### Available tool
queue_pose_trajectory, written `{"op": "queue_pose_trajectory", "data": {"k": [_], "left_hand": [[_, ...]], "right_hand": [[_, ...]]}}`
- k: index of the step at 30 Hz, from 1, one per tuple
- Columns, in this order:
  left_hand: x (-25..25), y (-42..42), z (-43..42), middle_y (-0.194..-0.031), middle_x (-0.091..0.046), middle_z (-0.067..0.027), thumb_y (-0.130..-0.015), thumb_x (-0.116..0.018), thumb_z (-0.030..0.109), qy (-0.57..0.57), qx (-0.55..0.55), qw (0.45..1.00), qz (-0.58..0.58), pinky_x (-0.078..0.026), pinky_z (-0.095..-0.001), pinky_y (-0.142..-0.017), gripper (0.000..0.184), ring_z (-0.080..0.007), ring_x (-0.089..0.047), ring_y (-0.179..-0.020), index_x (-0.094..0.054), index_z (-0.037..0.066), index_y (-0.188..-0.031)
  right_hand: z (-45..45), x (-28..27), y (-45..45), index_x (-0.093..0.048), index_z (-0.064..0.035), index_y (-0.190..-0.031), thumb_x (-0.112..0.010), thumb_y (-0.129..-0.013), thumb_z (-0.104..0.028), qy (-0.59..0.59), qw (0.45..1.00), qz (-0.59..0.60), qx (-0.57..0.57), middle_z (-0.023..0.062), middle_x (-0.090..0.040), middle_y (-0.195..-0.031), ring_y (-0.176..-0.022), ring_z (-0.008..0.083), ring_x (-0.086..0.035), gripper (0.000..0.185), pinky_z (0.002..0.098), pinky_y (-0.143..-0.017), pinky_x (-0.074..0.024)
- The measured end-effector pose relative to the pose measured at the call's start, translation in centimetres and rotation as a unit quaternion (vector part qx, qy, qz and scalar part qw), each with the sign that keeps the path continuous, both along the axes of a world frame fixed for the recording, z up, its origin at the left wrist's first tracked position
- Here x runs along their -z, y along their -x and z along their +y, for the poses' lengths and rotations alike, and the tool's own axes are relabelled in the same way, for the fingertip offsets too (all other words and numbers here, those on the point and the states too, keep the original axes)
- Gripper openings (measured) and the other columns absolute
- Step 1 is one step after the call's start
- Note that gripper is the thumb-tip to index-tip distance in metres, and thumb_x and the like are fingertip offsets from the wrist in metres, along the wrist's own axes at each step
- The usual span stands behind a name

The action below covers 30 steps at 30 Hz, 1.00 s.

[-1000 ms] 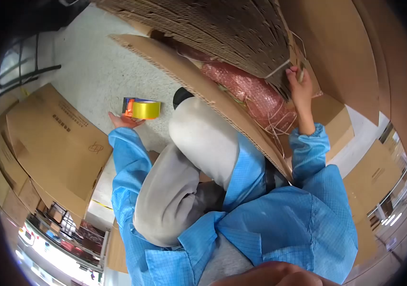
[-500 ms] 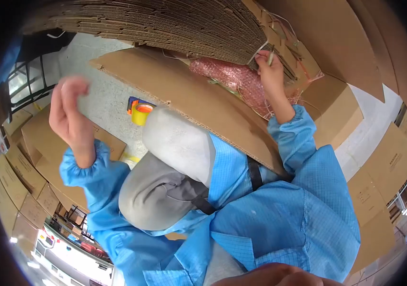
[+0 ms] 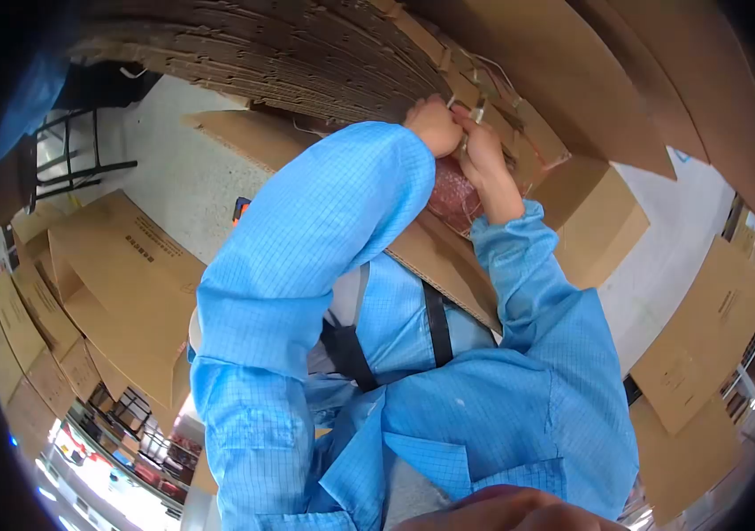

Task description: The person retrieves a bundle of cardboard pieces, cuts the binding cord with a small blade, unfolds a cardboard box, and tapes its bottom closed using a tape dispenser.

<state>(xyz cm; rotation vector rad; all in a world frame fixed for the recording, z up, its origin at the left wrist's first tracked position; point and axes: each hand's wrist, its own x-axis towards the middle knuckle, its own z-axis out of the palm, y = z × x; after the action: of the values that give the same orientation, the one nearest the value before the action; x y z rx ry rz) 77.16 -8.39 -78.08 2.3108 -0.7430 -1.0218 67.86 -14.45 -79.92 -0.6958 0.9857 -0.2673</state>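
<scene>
My left hand [image 3: 435, 126] is closed at the corner of a thick stack of cardboard sheets [image 3: 306, 57], close beside my other hand; what its fingers grip is too small to make out. My right hand [image 3: 487, 157] is closed on a small pale object [image 3: 476, 115] at the same corner, where a thin white strap runs. Below both hands, pink bubble wrap [image 3: 455, 196] lies between the stack and a leaning cardboard panel [image 3: 452, 257]. My left sleeve hides much of that panel and the bubble wrap.
Flattened cartons [image 3: 121, 283] lie on the left. An open carton [image 3: 603, 221] and tall cardboard sheets [image 3: 625, 97] stand at the right. Part of an orange and blue object [image 3: 241, 209] shows on the floor beside my left sleeve. A black metal frame [image 3: 85, 159] stands at upper left.
My left hand has moved from the floor by the yellow tape, up and across to the stack's corner beside my right hand. Its sleeve now covers the tape. My right hand has shifted left in view.
</scene>
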Motion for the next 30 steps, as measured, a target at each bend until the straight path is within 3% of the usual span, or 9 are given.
{"op": "queue_pose_trajectory", "data": {"k": [4,9,11,12,16,20,24,26,30], "left_hand": [[0.8,1.3,0.8,-0.114,-0.054,-0.0231,-0.074,-0.064,0.024,-0.024,0.028,0.996,-0.078,-0.044,-0.0464,-0.092,0.039,-0.0424,-0.051,-0.108,-0.061,0.002,-0.106],[0.1,0.8,0.8,-0.122,-0.048,-0.0210,-0.072,-0.065,0.024,-0.067,0.044,0.995,-0.051,-0.044,-0.0465,-0.093,0.036,-0.0407,-0.050,-0.110,-0.064,0.009,-0.104],[0.4,1.2,0.7,-0.125,-0.047,-0.0181,-0.072,-0.064,0.023,-0.095,0.042,0.993,-0.053,-0.042,-0.0454,-0.095,0.033,-0.0375,-0.049,-0.112,-0.065,0.014,-0.104],[0.2,1.3,0.6,-0.125,-0.047,-0.0181,-0.072,-0.064,0.023,-0.092,0.041,0.994,-0.050,-0.042,-0.0454,-0.095,0.033,-0.0375,-0.049,-0.112,-0.065,0.014,-0.104],[-0.4,0.8,0.7,-0.125,-0.048,-0.0158,-0.073,-0.060,0.025,-0.139,0.058,0.986,-0.075,-0.037,-0.0442,-0.099,0.034,-0.0351,-0.048,-0.114,-0.066,0.017,-0.106],[4.4,0.0,0.9,-0.117,-0.058,-0.0128,-0.076,-0.056,0.030,-0.128,0.091,0.984,-0.083,-0.034,-0.0438,-0.098,0.034,-0.0315,-0.047,-0.117,-0.068,0.019,-0.107],[1.6,-0.4,1.3,-0.111,-0.063,-0.0111,-0.077,-0.055,0.029,-0.134,0.140,0.977,-0.091,-0.034,-0.0433,-0.097,0.033,-0.0292,-0.046,-0.117,-0.069,0.018,-0.105],[-0.7,-0.7,1.6,-0.124,-0.054,-0.0182,-0.079,-0.054,0.029,-0.135,0.230,0.963,-0.045,-0.032,-0.0428,-0.101,0.039,-0.0360,-0.041,-0.121,-0.065,0.008,-0.111],[0.6,-0.3,1.8,-0.125,-0.051,-0.0187,-0.079,-0.055,0.030,-0.116,0.171,0.978,-0.027,-0.032,-0.0439,-0.101,0.038,-0.0373,-0.042,-0.119,-0.066,0.014,-0.112]], "right_hand": [[-0.2,1.0,0.2,-0.053,0.0013,-0.113,-0.043,-0.093,-0.010,-0.008,1.000,-0.017,-0.013,0.0118,-0.062,-0.101,-0.089,0.0175,-0.059,0.025,0.0283,-0.073,-0.0491],[-2.5,-1.0,2.2,-0.056,-0.0064,-0.112,-0.043,-0.096,-0.022,0.156,0.971,0.080,-0.164,0.0080,-0.064,-0.092,-0.076,0.0105,-0.057,0.026,0.0247,-0.065,-0.0477],[-3.6,-1.2,3.4,-0.062,-0.0032,-0.097,-0.050,-0.090,-0.029,0.199,0.883,0.230,-0.359,0.0139,-0.065,-0.080,-0.070,0.0195,-0.060,0.030,0.0317,-0.062,-0.0487],[-2.9,0.8,4.2,-0.063,0.0003,-0.093,-0.052,-0.086,-0.033,0.423,0.814,0.193,-0.350,0.0226,-0.064,-0.081,-0.077,0.0335,-0.063,0.036,0.0401,-0.071,-0.0488],[-1.7,2.6,3.9,-0.062,0.0041,-0.093,-0.053,-0.087,-0.029,0.422,0.805,0.208,-0.362,0.0185,-0.065,-0.082,-0.082,0.0268,-0.062,0.035,0.0384,-0.076,-0.0457],[-2.2,2.8,3.1,-0.061,0.0026,-0.082,-0.054,-0.088,-0.029,0.316,0.833,0.196,-0.410,0.0123,-0.064,-0.073,-0.066,0.0185,-0.062,0.033,0.0316,-0.058,-0.0467],[-2.6,1.9,2.7,-0.058,-0.0019,-0.074,-0.056,-0.089,-0.028,0.206,0.881,0.144,-0.400,0.0040,-0.060,-0.064,-0.051,0.0094,-0.058,0.030,0.0222,-0.040,-0.0418],[-2.8,1.8,2.5,-0.060,-0.0009,-0.075,-0.057,-0.087,-0.027,0.212,0.873,0.146,-0.414,0.0039,-0.061,-0.063,-0.051,0.0105,-0.059,0.029,0.0234,-0.040,-0.0426],[-3.5,1.4,1.9,-0.063,0.0006,-0.077,-0.061,-0.085,-0.026,0.210,0.861,0.140,-0.441,0.0040,-0.062,-0.063,-0.051,0.0110,-0.059,0.028,0.0247,-0.040,-0.0430]]}}
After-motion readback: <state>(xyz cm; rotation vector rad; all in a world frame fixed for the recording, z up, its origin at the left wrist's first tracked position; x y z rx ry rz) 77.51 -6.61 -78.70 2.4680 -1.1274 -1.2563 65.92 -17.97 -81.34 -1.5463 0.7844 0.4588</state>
